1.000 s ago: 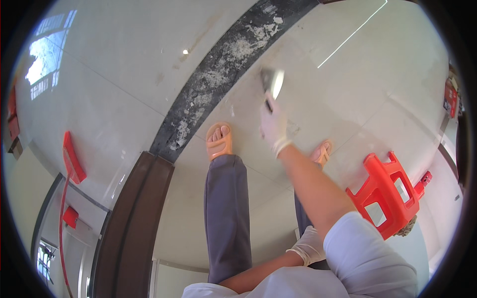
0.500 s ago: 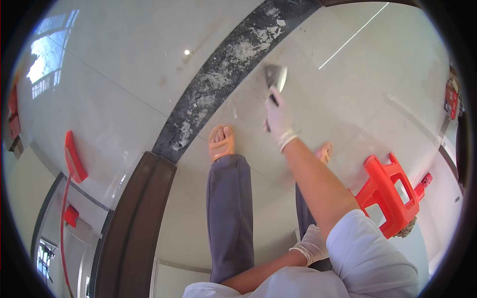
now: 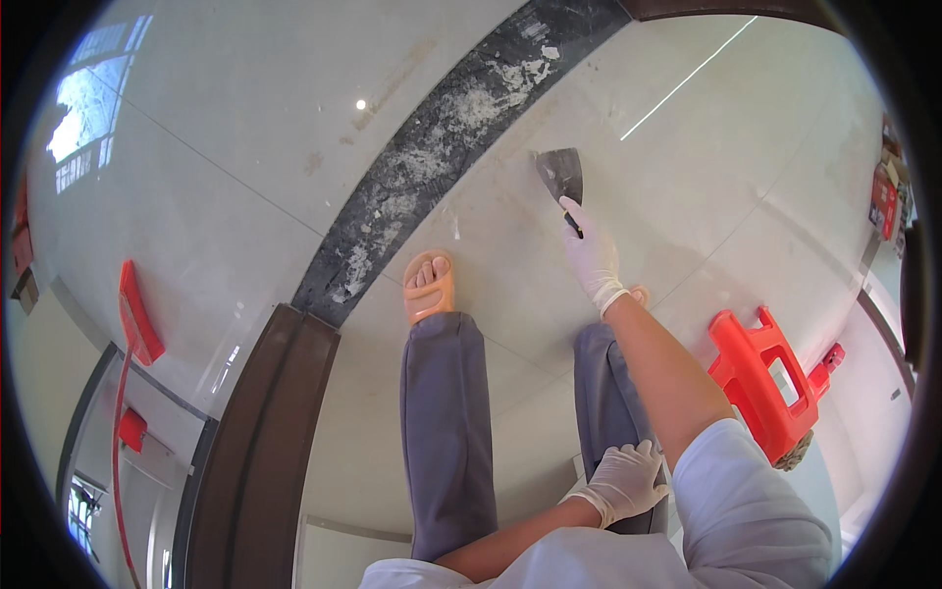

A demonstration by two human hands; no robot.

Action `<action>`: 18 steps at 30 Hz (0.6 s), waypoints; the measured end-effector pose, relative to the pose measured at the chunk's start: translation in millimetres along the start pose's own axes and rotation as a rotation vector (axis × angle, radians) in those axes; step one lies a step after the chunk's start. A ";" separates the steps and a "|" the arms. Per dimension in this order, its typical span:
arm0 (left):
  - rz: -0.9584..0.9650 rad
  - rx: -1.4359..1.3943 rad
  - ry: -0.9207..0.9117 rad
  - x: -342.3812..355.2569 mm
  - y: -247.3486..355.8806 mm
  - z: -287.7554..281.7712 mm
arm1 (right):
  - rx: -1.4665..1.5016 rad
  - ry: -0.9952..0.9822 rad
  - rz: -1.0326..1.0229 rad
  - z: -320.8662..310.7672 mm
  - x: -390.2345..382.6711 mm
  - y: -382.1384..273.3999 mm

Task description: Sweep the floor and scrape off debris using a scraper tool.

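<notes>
Fingers [image 3: 579,228] of the white-gloved right hand [image 3: 592,257] wrap tight around the dark handle of a flat metal scraper [image 3: 562,179], whose blade meets the pale glossy tiled floor [image 3: 245,128] at twelve o'clock from that hand. The dark speckled stone strip [image 3: 432,162] runs at ten o'clock of the blade. A red plastic stool [image 3: 765,378] stands at four o'clock. The white-gloved left hand [image 3: 624,481] rests loosely curled on the grey trouser leg [image 3: 606,412], holding nothing. An orange sandal [image 3: 430,290] lies at nine o'clock of the right hand.
</notes>
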State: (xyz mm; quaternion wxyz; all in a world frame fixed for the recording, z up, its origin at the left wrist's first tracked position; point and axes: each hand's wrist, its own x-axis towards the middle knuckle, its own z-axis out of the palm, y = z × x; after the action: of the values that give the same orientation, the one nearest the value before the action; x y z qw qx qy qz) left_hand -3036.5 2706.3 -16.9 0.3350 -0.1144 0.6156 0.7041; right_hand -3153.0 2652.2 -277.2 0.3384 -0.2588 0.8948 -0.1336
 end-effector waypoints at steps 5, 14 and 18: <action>-0.001 -0.038 -0.035 1.3 -6.2 -2.6 | 0.011 -0.252 0.299 -31.9 33.8 -52.4; -0.018 -0.033 -0.086 6.7 -4.4 -5.5 | 0.024 -0.237 0.308 -42.9 49.9 -55.1; 0.000 -0.044 -0.060 5.4 -1.4 -4.1 | -0.005 -0.090 0.006 -31.3 35.6 -18.8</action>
State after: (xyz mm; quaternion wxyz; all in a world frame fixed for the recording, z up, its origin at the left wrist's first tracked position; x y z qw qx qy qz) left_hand -3040.7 2704.2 -21.9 0.3505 -0.1005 0.5895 0.7208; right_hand -3189.8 2618.9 -265.6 0.3780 -0.2628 0.8798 -0.1184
